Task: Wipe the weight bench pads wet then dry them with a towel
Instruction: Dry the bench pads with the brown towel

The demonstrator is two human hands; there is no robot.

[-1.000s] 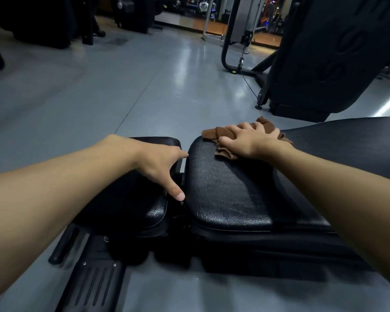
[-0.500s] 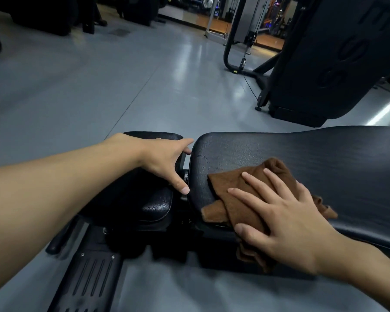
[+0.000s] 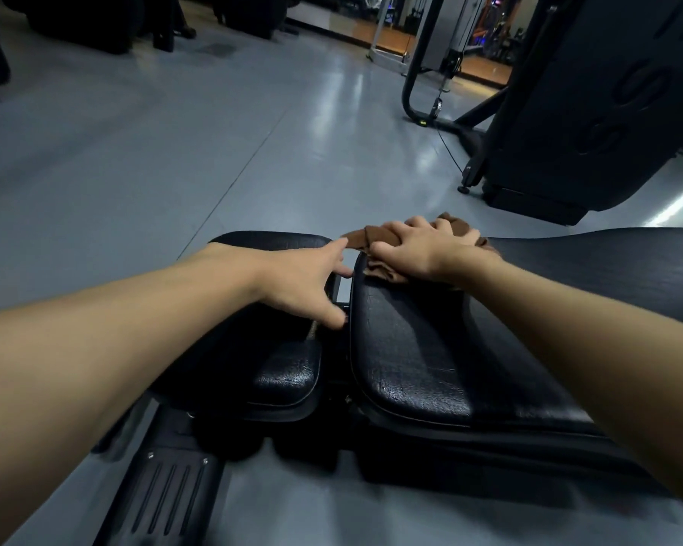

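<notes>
Since half a second ago, the right grip (image 3: 418, 250) has carried the brown cloth (image 3: 371, 239) from the near edge of the back pad (image 3: 430, 348) across to its far edge, close to the end that faces the seat pad (image 3: 284, 372). The left grip (image 3: 304, 285) has held its station on the seat pad throughout.

**Current state**
- Right grip: laid over the bunched cloth, fingers curled down onto it, pressing it against the far corner of the back pad. One tail of the cloth reaches out over the gap between the two pads.
- Left grip: released, fingers spread, holding nothing. The palm rests on the seat pad at the gap side and the thumb points toward the cloth.
- Cloth: on the bench, under my right grip, touching the back pad only.

**Step in hand**
I judge this to be a cross-stroke on the back pad, at the far limit of travel. Whether this is the wet pass or the drying pass cannot be told; the vinyl shines, but that may be lighting alone. The seat pad, under my left grip, shows no sign of being worked at this moment.

**Next move calls for**
1. Draw the cloth back toward me with even downward pressure, keeping it flat enough to cover the rounded pad edge.
2. Shift each stroke along the pad, away from the gap.
3. Lift the left grip clear before treating the seat pad.

**Caution**
The loose cloth tail may catch in the gap hardware.
</notes>
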